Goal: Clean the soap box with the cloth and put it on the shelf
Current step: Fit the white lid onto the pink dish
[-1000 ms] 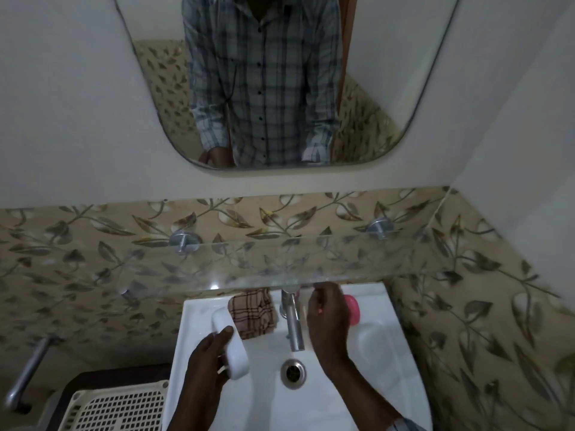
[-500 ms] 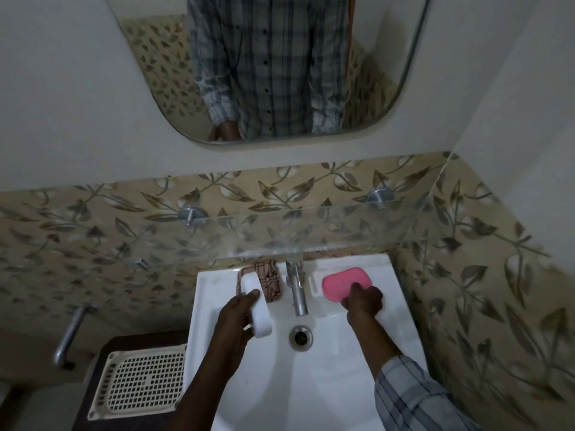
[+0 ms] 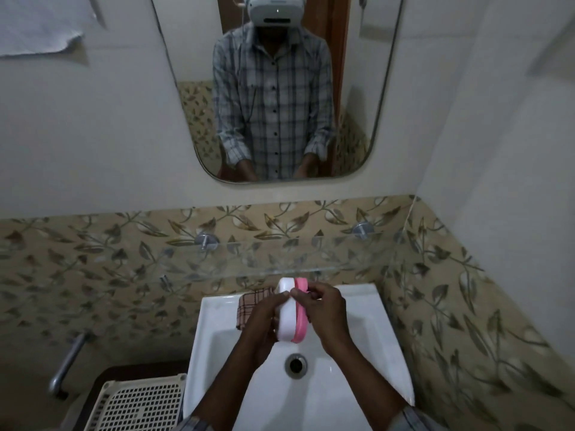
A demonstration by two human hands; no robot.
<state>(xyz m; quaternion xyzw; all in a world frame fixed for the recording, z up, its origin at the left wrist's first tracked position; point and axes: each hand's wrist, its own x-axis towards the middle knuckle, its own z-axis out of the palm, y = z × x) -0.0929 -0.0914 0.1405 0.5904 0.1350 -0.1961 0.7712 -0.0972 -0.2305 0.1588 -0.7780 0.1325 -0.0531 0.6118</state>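
The soap box is held up over the white sink (image 3: 367, 309), its two halves pressed edge to edge: the white half (image 3: 286, 309) at nine o'clock, the pink half (image 3: 300, 321) at three o'clock. The white half is gripped by the left hand (image 3: 263, 318), fingers curled round its outer side. The pink half is gripped by the right hand (image 3: 325, 309), thumb and fingertips pinched at its upper rim. The thumbs meet at the seam. A checked cloth (image 3: 252, 304) is seen draped on the sink's back ledge, at ten o'clock from the box, partly hidden by the left hand. The drain (image 3: 295, 364) lies at six o'clock, below the box. The glass shelf (image 3: 311, 253) is seen at twelve o'clock, just above the box and bare. A perforated basket (image 3: 140, 402) sits at eight o'clock, beside the sink.
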